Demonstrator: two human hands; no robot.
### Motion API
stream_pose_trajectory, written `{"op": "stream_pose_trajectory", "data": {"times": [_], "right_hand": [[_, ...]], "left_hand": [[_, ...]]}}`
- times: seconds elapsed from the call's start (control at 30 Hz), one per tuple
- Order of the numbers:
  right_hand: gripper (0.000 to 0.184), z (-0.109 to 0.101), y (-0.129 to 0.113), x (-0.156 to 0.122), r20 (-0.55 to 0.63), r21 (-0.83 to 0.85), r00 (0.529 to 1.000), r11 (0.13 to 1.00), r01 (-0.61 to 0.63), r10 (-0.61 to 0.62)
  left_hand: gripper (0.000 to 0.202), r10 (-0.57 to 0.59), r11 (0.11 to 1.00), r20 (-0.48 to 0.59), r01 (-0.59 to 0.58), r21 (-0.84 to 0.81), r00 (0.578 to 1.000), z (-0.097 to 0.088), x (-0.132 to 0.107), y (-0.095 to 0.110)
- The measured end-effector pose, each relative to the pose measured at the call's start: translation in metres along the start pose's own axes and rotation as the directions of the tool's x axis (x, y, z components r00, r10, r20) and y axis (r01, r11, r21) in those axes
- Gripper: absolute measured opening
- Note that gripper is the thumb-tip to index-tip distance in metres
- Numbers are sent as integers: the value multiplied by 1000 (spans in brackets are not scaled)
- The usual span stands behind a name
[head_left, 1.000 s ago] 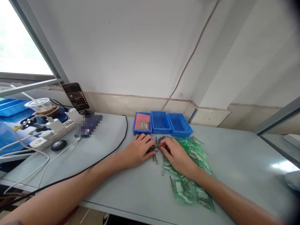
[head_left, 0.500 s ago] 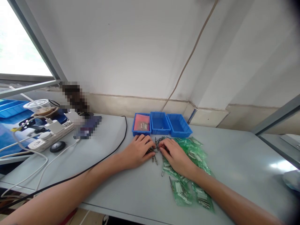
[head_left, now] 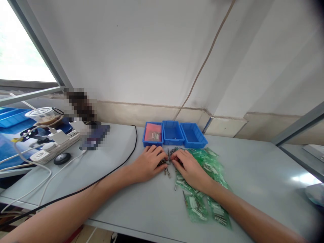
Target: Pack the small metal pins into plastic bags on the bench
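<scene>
My left hand (head_left: 151, 163) rests on the table with its fingers curled around a small heap of thin metal fasteners (head_left: 162, 162), which have thicker ends. Just to its right, my right hand (head_left: 186, 165) has thumb and fingertips pinched together at the same heap; what lies between them is too small to make out. Loose metal fasteners (head_left: 168, 173) lie in front of my left fingertips. Under and around my right hand spread several green plastic bags (head_left: 196, 207), filled with white pieces and metal pins.
Behind my hands stand a blue bin (head_left: 144, 138) with a pink packet (head_left: 153, 130), a middle blue bin (head_left: 173, 137) and a right blue bin (head_left: 194, 145). A black cable (head_left: 121, 164) crosses on the left, near a power strip (head_left: 48, 152) and a round black object (head_left: 62, 158).
Hardly anything differs. My right fingertips have shifted very slightly at the heap; my left hand, the bags and the bins stay in place.
</scene>
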State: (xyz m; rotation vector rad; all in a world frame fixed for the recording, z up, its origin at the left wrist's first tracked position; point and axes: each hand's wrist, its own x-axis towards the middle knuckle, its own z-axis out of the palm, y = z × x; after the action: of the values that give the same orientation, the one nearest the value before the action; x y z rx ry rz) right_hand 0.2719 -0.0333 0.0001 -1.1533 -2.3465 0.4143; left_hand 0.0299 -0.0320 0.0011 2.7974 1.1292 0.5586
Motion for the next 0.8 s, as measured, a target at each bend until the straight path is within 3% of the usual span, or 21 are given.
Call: {"op": "stream_pose_trajectory", "data": {"times": [0.8], "right_hand": [[14, -3, -6, 0, 46, -22, 999, 1000, 1, 0]], "left_hand": [[26, -4, 1000, 16, 4, 16, 1000, 1, 0, 0]]}}
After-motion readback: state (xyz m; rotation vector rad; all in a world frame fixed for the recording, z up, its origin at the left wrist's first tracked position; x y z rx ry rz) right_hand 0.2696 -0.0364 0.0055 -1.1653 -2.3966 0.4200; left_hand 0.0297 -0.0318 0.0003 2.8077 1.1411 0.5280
